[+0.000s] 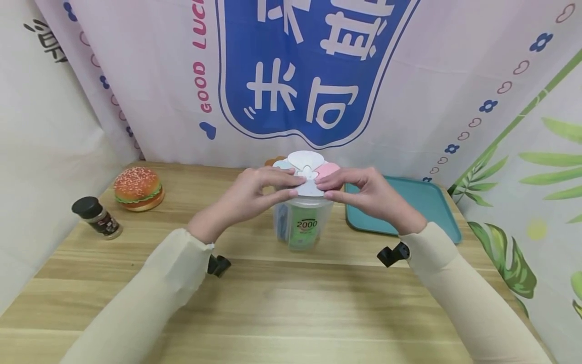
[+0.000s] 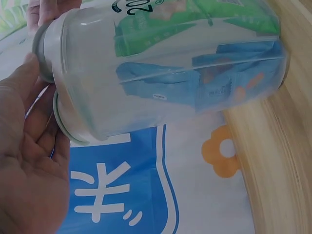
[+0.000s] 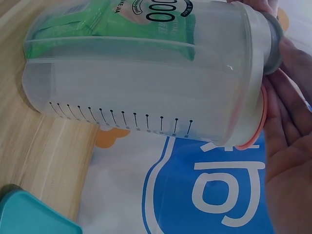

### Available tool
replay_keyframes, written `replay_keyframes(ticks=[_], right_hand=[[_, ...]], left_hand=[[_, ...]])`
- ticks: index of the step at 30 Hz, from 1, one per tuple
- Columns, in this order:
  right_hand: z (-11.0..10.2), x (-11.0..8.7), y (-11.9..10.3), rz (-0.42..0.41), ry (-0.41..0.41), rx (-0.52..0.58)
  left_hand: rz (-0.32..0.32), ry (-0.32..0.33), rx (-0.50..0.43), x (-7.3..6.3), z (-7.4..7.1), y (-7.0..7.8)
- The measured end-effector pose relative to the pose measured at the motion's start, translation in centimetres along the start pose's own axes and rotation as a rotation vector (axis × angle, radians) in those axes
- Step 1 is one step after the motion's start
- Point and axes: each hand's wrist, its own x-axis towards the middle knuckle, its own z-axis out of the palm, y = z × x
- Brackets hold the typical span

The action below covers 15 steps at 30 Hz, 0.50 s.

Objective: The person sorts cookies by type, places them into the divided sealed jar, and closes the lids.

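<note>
A clear plastic storage container with a multi-petal flip lid stands upright on the wooden table. Both hands are at the front of this lid, thumbs along its near edge and fingers over the top. My left hand pinches the front grey-white flap from the left; my right hand pinches it from the right, beside the pink flap. Through the wall show a green packet marked 2000 and blue packets. Black scale marks run along one side.
A toy hamburger and a black-capped seasoning jar are at the left of the table. To the right of the container lies a teal tray. A printed curtain hangs right behind the table's back edge.
</note>
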Motion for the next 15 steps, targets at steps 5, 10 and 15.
replay_keyframes(ticks=[5,10,15], right_hand=[[0.08,-0.09,-0.19,-0.004,-0.016,-0.036],[0.15,-0.21,-0.25,-0.001,-0.021,-0.070],[0.23,-0.37,-0.32,-0.004,-0.018,-0.086]], left_hand=[[0.000,-0.013,-0.005,-0.11,-0.14,-0.04],[-0.002,-0.022,0.002,-0.24,-0.16,0.17],[-0.008,-0.031,0.015,-0.24,-0.11,0.44]])
